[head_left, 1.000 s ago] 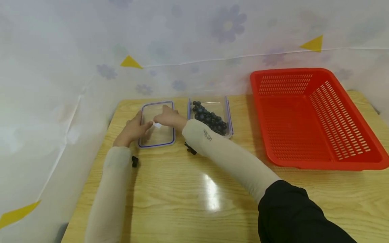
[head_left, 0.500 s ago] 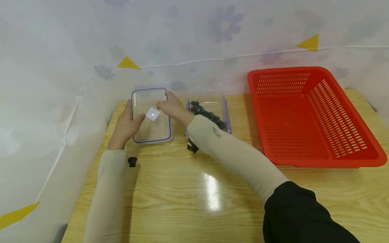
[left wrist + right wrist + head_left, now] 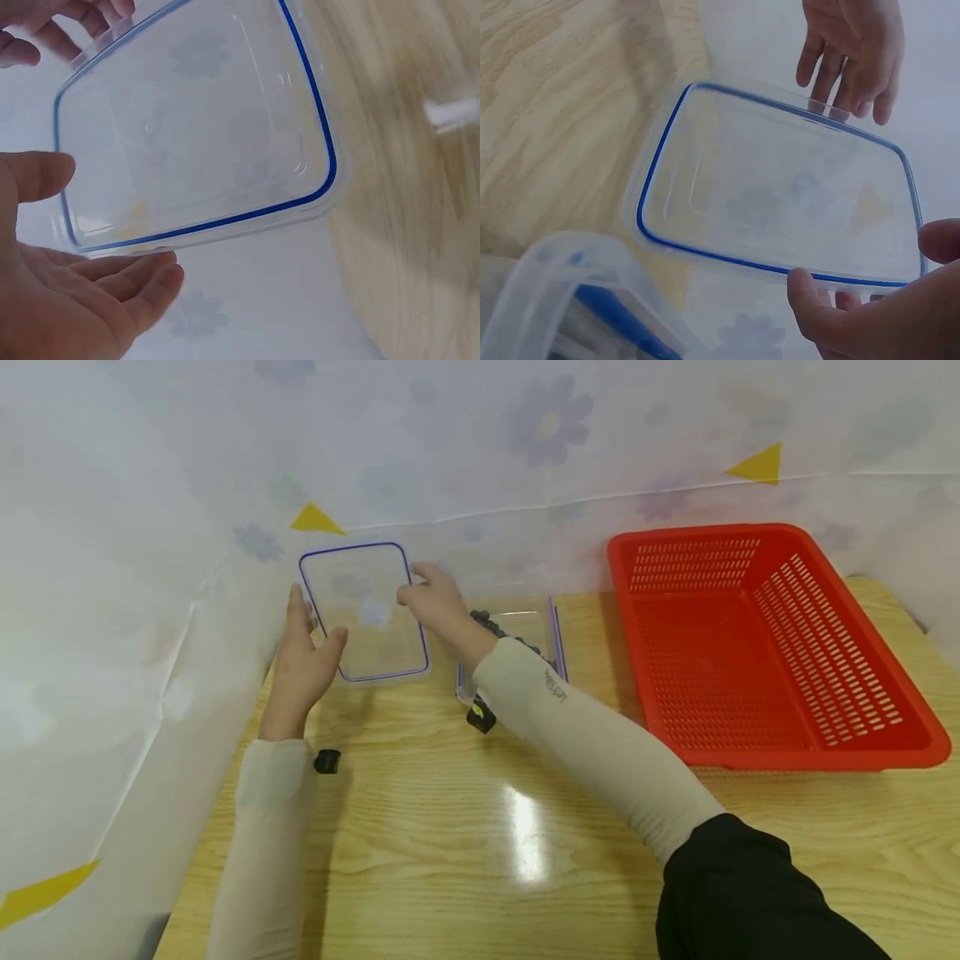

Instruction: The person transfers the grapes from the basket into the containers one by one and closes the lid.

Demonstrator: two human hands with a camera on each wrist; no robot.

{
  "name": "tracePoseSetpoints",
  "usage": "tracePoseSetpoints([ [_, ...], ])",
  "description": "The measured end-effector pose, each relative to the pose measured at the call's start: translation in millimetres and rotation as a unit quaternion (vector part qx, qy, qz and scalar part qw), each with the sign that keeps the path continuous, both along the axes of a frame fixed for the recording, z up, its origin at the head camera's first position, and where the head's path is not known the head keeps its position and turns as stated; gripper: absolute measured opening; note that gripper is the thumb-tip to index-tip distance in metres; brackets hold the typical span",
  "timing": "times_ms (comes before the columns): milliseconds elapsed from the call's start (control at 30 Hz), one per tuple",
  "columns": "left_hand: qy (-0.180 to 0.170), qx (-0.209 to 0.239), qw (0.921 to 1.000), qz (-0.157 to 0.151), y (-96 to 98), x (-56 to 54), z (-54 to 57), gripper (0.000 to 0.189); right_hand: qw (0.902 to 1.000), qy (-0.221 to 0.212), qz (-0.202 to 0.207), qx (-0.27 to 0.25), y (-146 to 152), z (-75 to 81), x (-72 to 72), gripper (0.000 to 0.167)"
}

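Observation:
A clear plastic lid [image 3: 367, 643] with a blue sealing ring is raised and tilted at the back left of the table. My right hand [image 3: 444, 610] pinches its right edge, fingers on both faces in the right wrist view. At the opposite edge, my left hand [image 3: 300, 660] has its fingers stretched out, with the thumb [image 3: 45, 174] overlapping the rim in the left wrist view. Beside the right forearm stands a clear container [image 3: 558, 639] with bluish side strips. Dark grapes [image 3: 483, 618] lie in it, partly hidden by the right wrist.
A large red slotted basket [image 3: 705, 685] stands on the right of the wooden table [image 3: 420, 843]. Flower-patterned sheeting [image 3: 480, 460] rises behind and at the left. A small black device [image 3: 327, 762] sits by the left wrist, another [image 3: 482, 717] by the right wrist.
The lid has risen off the table and tipped up towards the back sheet. Both hands have moved up and away with it, and the left fingers have straightened beside its edge.

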State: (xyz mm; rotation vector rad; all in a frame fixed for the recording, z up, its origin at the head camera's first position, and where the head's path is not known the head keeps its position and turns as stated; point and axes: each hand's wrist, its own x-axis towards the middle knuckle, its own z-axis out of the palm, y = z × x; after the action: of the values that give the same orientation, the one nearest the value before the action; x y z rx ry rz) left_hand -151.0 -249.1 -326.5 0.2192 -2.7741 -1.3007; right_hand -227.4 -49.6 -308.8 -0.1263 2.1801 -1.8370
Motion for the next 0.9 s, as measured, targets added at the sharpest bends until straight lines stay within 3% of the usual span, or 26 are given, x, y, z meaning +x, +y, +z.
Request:
tracePoseSetpoints([
  [133, 0.065, 0.059, 0.9961, 0.014, 8.2, 2.8, 1.5, 0.085, 0.9986, 0.036, -0.026, -0.031, 6.8, 8.8, 2.7, 0.058],
  [200, 0.113, 0.105, 0.9879, 0.014, 12.1, 3.5, 1.2, 0.083, 0.9967, 0.061, -0.043, -0.033, 10.4, 12.8, 4.8, 0.053],
  [267, 0.176, 0.162, 0.9709, 0.001, 16.3, 4.3, 0.6, 0.079, 0.9942, 0.089, -0.053, -0.029, 14.3, 15.5, 7.2, 0.047],
  [367, 0.278, 0.223, 0.9333, -0.045, 26.5, 6.7, 3.2, 0.065, 0.9865, 0.152, -0.06, -0.013, 21.7, 18.4, 12.1, 0.041],
  [433, 0.328, 0.224, 0.9153, -0.068, 34.7, 9.4, 7.3, 0.054, 0.9786, 0.196, -0.06, -0.007, 27.4, 19.8, 15.3, 0.04],
  [467, 0.346, 0.213, 0.9106, -0.074, 39.0, 11.1, 10.2, 0.047, 0.974, 0.218, -0.061, -0.006, 30.2, 20.5, 16.9, 0.039],
  [633, 0.373, 0.163, 0.9115, -0.061, 54.5, 17.5, 23.7, 0.039, 0.9563, 0.285, -0.065, -0.013, 42.6, 23.0, 22.6, 0.038],
  [767, 0.373, 0.165, 0.9114, -0.057, 62.9, 20.2, 29.2, 0.041, 0.9488, 0.307, -0.07, -0.028, 51.1, 23.3, 26.3, 0.037],
  [900, 0.381, 0.182, 0.9041, -0.066, 71.6, 20.4, 29.9, 0.041, 0.9446, 0.314, -0.077, -0.058, 61.2, 23.4, 31.8, 0.036],
])
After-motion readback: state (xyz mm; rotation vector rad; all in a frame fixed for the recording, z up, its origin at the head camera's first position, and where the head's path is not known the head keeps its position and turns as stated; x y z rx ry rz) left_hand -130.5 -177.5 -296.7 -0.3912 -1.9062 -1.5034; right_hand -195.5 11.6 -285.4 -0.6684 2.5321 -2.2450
